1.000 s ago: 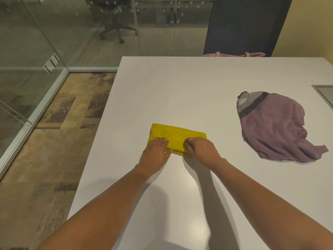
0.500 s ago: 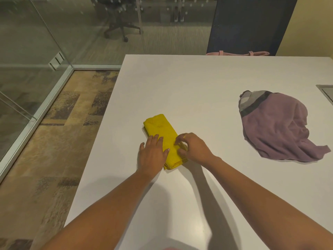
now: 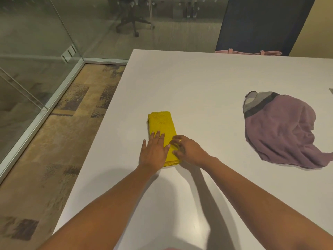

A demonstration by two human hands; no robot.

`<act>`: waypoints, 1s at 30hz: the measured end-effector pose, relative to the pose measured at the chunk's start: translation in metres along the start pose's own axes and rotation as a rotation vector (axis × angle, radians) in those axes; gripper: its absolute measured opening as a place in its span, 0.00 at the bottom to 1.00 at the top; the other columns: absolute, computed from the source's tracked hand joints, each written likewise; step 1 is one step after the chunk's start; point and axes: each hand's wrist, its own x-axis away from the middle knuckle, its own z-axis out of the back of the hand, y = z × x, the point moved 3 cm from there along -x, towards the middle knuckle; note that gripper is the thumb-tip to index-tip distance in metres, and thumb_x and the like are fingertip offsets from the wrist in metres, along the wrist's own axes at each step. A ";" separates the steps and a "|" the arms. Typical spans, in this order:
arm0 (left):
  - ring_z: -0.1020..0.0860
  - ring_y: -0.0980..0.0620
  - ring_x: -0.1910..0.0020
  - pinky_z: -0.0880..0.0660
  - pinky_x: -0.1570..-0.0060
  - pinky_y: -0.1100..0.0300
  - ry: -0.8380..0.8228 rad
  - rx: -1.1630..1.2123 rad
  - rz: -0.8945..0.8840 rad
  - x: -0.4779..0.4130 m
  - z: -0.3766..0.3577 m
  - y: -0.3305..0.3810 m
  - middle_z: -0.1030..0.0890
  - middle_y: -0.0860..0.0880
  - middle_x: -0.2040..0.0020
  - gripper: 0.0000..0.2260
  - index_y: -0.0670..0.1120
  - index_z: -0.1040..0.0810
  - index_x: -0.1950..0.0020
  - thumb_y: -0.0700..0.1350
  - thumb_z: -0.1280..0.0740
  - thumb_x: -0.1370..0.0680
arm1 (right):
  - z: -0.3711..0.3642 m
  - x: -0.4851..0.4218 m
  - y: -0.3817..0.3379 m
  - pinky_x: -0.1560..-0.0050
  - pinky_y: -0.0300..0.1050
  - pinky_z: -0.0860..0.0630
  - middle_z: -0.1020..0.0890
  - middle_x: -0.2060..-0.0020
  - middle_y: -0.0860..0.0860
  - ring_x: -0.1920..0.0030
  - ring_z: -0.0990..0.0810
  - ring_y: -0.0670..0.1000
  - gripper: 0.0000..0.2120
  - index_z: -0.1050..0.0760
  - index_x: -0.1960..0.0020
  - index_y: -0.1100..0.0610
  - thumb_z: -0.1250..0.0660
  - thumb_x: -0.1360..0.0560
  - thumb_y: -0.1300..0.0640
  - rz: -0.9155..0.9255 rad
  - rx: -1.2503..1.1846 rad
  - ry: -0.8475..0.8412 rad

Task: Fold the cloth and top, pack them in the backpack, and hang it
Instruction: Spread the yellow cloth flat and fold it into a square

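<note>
Now our left hand (image 3: 153, 152) lies flat, fingers spread, on the cloth (image 3: 163, 127); right hand (image 3: 189, 150) pinches its edge. Top (image 3: 281, 130) sits crumpled well apart on the counter (image 3: 198, 83).

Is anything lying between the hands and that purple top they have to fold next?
Nothing visible does. Both the left hand and right hand rest on the yellow cloth, and only bare white table separates them from the purple top.
</note>
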 end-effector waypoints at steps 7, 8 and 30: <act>0.39 0.47 0.26 0.38 0.32 0.44 0.103 -0.135 -0.022 0.007 -0.004 -0.027 0.41 0.47 0.25 0.23 0.45 0.40 0.26 0.53 0.50 0.19 | -0.024 -0.018 -0.017 0.32 0.45 0.38 0.38 0.27 0.57 0.29 0.36 0.55 0.24 0.32 0.31 0.60 0.36 0.23 0.51 0.030 0.035 -0.096; 0.38 0.46 0.27 0.36 0.32 0.45 0.120 -0.172 -0.037 0.006 -0.003 -0.035 0.39 0.46 0.25 0.23 0.45 0.38 0.26 0.52 0.49 0.19 | -0.028 -0.021 -0.023 0.32 0.45 0.39 0.38 0.27 0.58 0.29 0.36 0.55 0.23 0.32 0.31 0.60 0.38 0.22 0.52 0.035 0.026 -0.102; 0.57 0.49 0.23 0.52 0.27 0.48 -0.127 -0.130 -0.001 0.019 0.035 -0.198 0.57 0.50 0.22 0.23 0.50 0.55 0.23 0.44 0.51 0.17 | -0.107 -0.095 -0.147 0.30 0.47 0.41 0.39 0.27 0.59 0.27 0.40 0.55 0.22 0.35 0.29 0.60 0.39 0.22 0.55 0.121 0.039 -0.161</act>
